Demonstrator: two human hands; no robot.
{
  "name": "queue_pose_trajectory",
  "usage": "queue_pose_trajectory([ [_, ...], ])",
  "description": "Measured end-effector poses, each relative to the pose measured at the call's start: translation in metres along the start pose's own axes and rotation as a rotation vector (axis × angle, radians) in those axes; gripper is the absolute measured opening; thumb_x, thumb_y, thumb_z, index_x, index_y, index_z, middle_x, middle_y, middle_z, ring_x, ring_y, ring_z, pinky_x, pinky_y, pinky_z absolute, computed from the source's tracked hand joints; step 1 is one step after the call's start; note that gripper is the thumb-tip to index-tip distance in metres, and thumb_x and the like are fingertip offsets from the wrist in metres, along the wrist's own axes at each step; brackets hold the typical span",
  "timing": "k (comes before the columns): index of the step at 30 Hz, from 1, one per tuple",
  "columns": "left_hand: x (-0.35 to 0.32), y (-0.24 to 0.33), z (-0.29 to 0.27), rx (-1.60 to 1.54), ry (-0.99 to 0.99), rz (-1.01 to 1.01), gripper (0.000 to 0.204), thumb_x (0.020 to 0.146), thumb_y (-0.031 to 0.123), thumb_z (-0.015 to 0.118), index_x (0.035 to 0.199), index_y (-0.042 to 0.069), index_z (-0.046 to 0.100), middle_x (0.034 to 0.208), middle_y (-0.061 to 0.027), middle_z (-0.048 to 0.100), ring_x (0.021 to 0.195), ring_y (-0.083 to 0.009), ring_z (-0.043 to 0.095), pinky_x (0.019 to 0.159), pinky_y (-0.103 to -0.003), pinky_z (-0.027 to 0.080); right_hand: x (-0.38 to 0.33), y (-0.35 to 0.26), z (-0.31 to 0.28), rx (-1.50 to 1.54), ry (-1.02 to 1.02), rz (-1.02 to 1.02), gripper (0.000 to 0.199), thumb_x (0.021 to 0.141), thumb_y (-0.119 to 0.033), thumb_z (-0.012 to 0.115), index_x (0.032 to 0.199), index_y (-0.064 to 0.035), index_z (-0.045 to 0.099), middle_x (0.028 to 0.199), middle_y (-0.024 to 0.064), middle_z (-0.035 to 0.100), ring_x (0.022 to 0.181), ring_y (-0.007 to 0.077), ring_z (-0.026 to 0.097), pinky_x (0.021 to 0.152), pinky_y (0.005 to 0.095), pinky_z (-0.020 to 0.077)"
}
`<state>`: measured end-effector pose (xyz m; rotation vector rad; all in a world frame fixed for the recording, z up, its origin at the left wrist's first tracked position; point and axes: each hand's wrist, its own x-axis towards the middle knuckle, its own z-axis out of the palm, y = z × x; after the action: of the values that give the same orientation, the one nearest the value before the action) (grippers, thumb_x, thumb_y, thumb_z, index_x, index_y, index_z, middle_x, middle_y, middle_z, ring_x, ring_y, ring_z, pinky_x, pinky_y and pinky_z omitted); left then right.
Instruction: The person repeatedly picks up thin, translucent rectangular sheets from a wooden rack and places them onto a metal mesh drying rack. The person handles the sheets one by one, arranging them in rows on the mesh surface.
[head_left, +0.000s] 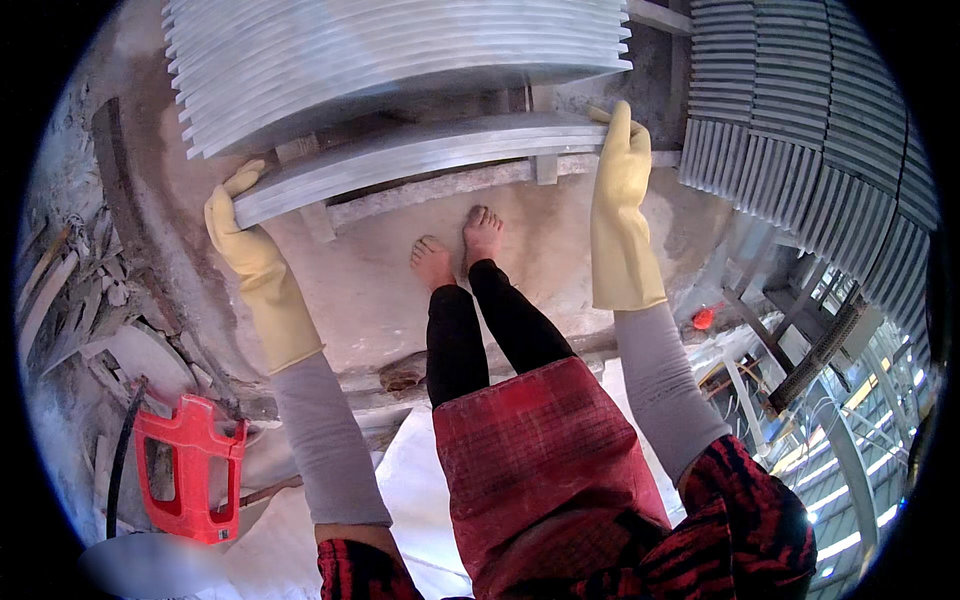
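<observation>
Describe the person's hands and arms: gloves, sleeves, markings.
Left hand and right hand: matching pale yellow gloves with long, loose cuffs. Forearms: plain light grey sleeves, tucked under the cuffs. Higher up: red-and-black patterned sleeves. No cables or clear markings visible.

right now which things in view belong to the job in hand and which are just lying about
In the job, it seems:
left hand, gloved
right hand, gloved
pale slab (or slabs) between them
slab stack just beyond

Apparently lying about:
red plastic frame, lower left
broken scraps, far left
small red object, right
</observation>
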<state>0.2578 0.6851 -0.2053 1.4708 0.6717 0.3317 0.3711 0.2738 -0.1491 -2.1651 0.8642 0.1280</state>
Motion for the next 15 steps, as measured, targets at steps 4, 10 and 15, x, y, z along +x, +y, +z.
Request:
queue_pose_trajectory([
  [4,-0.001,0.007,0.000,0.034,-0.027,0.001,0.044,0.106,0.031,0.042,0.098,-0.004,0.068,0.109,-0.0217,0.072,0.112,-0.0314,0.063,0.107,-0.044,0.043,-0.003,0.000,-0.032,0.171,-0.392,-0.083,0.067,0.098,-0.051,0.062,0.139,0.0004,0.054,0.135,0.0154,0.062,0.128,0.0234,0.054,0.110,0.0365,0.0388],
  [10,0.000,0.011,0.003,0.057,-0.036,-0.040,0.048,0.107,0.033,0.040,0.099,-0.004,0.069,0.112,-0.0225,0.072,0.113,-0.0320,0.063,0.107,-0.044,0.042,0.039,0.021,-0.057,0.107,-0.849,-0.346,0.085,0.088,-0.040,0.078,0.156,-0.0080,0.037,0.152,0.0160,0.049,0.141,0.0259,0.044,0.119,0.0413,0.0330],
  [15,-0.001,0.008,0.004,-0.010,-0.096,0.018,0.052,0.108,0.036,0.038,0.098,-0.004,0.069,0.113,-0.0237,0.071,0.117,-0.0329,0.062,0.109,-0.045,0.041,0.056,0.029,-0.035,0.218,-0.993,-0.303,0.075,0.084,-0.023,0.082,0.148,-0.0050,0.048,0.144,0.0116,0.057,0.130,0.0213,0.054,0.111,0.0361,0.0421],
])
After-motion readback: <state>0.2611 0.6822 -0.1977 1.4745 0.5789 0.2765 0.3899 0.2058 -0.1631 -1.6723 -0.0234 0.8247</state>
